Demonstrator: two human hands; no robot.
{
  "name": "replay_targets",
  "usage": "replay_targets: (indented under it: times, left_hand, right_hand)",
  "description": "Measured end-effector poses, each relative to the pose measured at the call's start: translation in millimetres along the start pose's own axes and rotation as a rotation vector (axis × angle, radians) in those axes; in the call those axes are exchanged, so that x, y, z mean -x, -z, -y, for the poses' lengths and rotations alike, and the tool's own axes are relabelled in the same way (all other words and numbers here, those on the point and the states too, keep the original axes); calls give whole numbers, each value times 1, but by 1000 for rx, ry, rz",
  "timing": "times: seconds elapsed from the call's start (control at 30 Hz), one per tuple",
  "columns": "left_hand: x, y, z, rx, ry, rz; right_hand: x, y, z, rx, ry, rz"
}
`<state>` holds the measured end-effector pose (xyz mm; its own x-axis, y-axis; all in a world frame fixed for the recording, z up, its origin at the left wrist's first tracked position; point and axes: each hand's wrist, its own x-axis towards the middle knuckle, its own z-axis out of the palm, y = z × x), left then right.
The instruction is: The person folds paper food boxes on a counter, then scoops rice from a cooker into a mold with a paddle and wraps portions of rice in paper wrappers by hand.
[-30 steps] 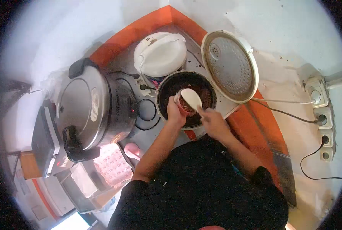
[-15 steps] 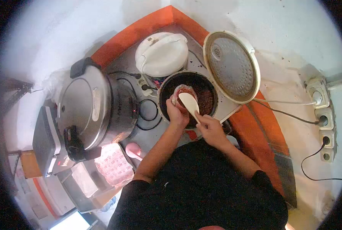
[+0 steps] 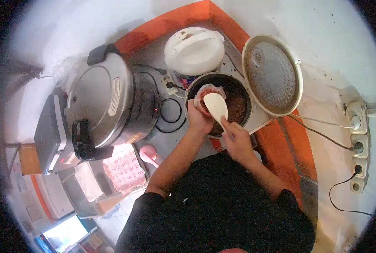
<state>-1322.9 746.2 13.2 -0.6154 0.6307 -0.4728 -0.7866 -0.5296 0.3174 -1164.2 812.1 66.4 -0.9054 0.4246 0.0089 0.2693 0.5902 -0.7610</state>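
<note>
My left hand (image 3: 199, 120) holds a small bowl lined with pale paper (image 3: 209, 88) over the left side of an open rice cooker (image 3: 219, 75). Dark brown food, grainy like rice, shows in the bowl. A white rice paddle (image 3: 216, 105) is gripped by the handle in my right hand (image 3: 238, 141). Its blade lies across the bowl's mouth and covers part of the contents. More brown grainy food (image 3: 238, 105) lies inside the cooker. The cooker's lid (image 3: 273, 76) stands raised at the right, its dimpled inner side facing me.
A closed white cooker (image 3: 194, 50) stands behind. On the left are a large steel cooker (image 3: 97, 105) with black handles, printed paper sheets (image 3: 124, 168) and a pink ladle (image 3: 147, 153). Cables run to wall sockets (image 3: 358, 139) at the right. A lit screen (image 3: 65, 234) shows at lower left.
The whole view has shifted, so the cookers and hands sit further right. The paddle remains over the bowl, its blade tilted a little more upright. Both hands keep their holds.
</note>
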Motion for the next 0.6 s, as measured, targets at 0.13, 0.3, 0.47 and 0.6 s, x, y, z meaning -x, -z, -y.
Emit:
replay_targets:
  times: [0.13, 0.3, 0.47, 0.6]
  left_hand:
    - [8, 10, -13, -87, 16, -19]
    - [59, 53, -44, 34, 52, -27]
    - [147, 121, -92, 399, 100, -68]
    - [214, 227, -124, -211, -280, -277]
  right_hand:
    - [0, -3, 0, -177, 144, 7]
    - [-27, 23, -29, -363, -502, 116]
    - [-59, 12, -29, -220, -266, -138]
    - [-50, -24, 50, -410, -256, -297]
